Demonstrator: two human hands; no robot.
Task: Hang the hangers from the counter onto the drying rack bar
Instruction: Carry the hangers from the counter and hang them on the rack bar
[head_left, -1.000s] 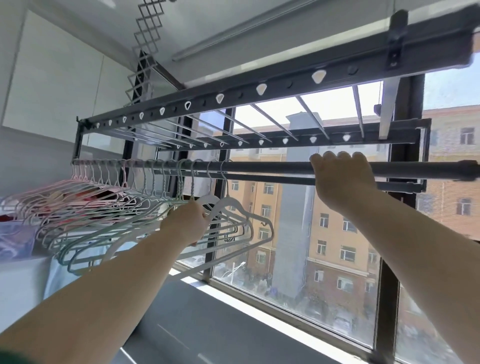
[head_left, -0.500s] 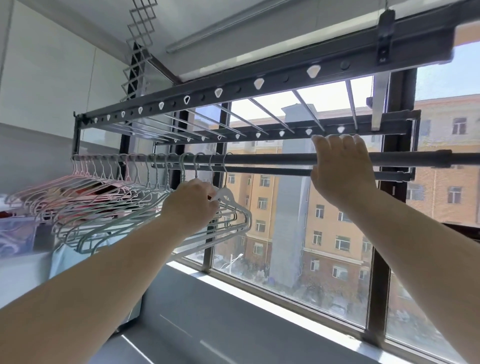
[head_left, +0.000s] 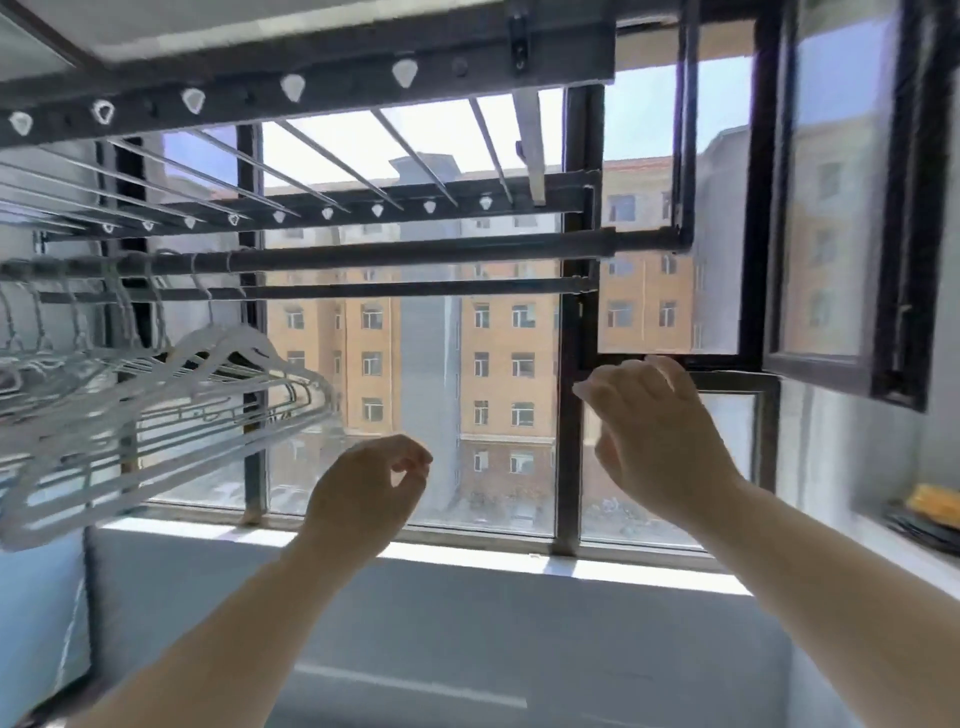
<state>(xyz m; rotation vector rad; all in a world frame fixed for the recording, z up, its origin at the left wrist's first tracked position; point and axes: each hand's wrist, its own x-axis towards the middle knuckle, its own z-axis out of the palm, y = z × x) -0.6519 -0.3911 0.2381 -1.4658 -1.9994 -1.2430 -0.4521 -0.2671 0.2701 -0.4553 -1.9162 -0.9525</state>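
While the left hand (head_left: 363, 493) hovers, hangers (head_left: 156, 405) hang from the bar (head_left: 415, 254).

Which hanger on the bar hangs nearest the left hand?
The white hanger at the row's right end; all others hang further left, away from the left hand.

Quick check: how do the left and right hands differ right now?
The left hand sits lower, nearer the hangers; the right hand is higher, in front of the window frame. The left hand's fingers curl loosely, thumb near forefinger; the right hand's fingers are straighter and spread. Both hold nothing and hang below the rack bar, touching neither it nor the hangers.
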